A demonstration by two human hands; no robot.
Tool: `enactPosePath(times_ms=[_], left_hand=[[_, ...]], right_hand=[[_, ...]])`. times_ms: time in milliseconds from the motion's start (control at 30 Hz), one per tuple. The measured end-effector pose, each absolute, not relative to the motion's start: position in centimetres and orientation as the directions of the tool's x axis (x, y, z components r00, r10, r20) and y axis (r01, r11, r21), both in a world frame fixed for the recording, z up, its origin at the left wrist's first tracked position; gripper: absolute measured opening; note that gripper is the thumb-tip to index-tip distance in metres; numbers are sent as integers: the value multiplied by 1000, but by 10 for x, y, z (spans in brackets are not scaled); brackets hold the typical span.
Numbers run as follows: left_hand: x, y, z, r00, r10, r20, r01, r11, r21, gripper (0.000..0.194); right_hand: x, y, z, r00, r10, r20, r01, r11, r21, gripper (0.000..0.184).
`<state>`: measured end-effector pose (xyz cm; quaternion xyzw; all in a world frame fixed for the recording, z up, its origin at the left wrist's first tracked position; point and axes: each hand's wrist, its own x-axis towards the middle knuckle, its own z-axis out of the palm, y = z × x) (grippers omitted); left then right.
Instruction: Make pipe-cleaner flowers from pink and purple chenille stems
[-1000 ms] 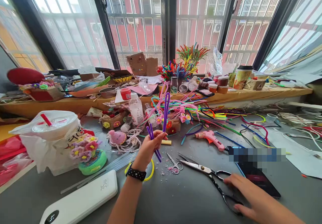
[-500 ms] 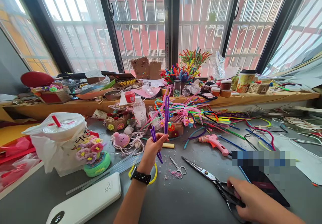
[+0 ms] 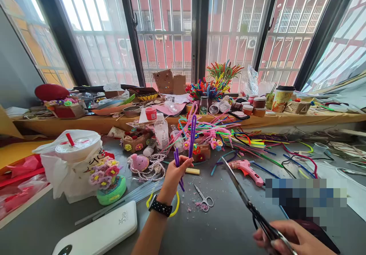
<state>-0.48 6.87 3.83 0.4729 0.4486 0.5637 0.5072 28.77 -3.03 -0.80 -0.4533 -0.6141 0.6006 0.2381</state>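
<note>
Bent purple pipe cleaners (image 3: 193, 134) stand up from my left hand (image 3: 174, 176), which is closed around their middle; their other ends poke out below the fingers. My right hand (image 3: 288, 236) grips the black handles of large scissors (image 3: 243, 194), with the blades pointing up and left above the table. A small pair of silver scissors (image 3: 205, 199) lies between the two hands, beside pink fluff scraps. Past the large blades rests a pink glue gun (image 3: 247, 172). Under my left wrist is a yellow pipe cleaner loop (image 3: 177, 205).
A white power bank (image 3: 97, 228) lies at the front left, near a bagged drink cup (image 3: 74, 148) and a green base with crocheted-looking flowers (image 3: 111, 190). Loose colourful pipe cleaners (image 3: 251, 138) spread across the back. A partly blurred phone (image 3: 317, 228) is by my right hand.
My right hand has taken hold of the large scissors and raised them off the table, blades swinging upward. My left hand still holds the purple pipe cleaners. The view has shifted slightly.
</note>
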Motion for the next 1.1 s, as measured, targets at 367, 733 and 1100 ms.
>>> enactPosePath(times_ms=[367, 733, 1100], left_hand=[[-11, 70, 39, -112, 989, 92, -66, -100, 993, 28], [-8, 71, 33, -86, 989, 118, 21, -116, 993, 29], [-3, 72, 31, 0, 987, 158, 128, -157, 979, 21]], right_hand=[[227, 26, 44, -401, 903, 153, -73, 135, -988, 32], [220, 17, 18, -499, 862, 85, -142, 15, -990, 43], [215, 23, 3, -704, 647, 292, -388, -7, -921, 61]])
